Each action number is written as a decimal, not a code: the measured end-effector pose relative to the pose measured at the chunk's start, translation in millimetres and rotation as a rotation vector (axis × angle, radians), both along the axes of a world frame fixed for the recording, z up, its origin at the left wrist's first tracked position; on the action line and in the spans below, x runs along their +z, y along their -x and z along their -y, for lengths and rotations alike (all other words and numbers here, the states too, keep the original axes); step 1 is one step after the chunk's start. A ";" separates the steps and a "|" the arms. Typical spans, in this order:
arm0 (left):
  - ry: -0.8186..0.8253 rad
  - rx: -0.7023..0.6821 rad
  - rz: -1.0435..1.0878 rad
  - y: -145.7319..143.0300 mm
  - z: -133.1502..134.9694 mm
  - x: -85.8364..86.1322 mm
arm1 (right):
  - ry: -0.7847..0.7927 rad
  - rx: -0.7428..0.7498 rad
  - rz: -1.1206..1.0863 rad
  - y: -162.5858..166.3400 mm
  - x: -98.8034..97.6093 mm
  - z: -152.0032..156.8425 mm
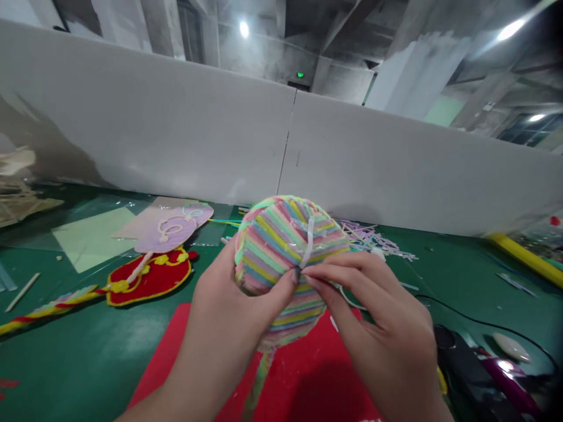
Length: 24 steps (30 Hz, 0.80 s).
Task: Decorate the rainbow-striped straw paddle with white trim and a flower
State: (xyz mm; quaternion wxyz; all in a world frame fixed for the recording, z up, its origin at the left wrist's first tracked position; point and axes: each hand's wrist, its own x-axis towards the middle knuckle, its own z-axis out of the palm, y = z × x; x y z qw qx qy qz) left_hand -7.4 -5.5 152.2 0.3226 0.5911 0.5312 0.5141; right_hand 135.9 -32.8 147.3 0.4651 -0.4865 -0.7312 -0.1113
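A round, pastel-striped craft disc (264, 246), fan-like and apparently wound from fuzzy stems, is held up in front of me. Its narrow greenish handle (259, 381) points downward. My left hand (237, 299) grips the disc's left side, with the thumb pressed on its face near the middle. A pale strip (310, 237) runs down the face to that thumb tip. My right hand (378, 316) pinches its thumb and fingers together at the strip's lower end, close to my left thumb. Whatever sits between those right fingertips is too small to make out.
Below lies a red sheet (162, 363) on the green table (88, 363). At left are a red, yellow-edged fuzzy piece (149, 281), lilac pieces (169, 231) and pale green paper (94, 237). Cut strips (378, 237) lie behind; a black device (466, 363) is at right. A white partition (197, 129) stands behind.
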 end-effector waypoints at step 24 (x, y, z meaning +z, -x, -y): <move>0.053 0.035 -0.170 -4.0 2.6 -0.3 | -0.039 -0.117 0.000 8.5 -15.0 -5.5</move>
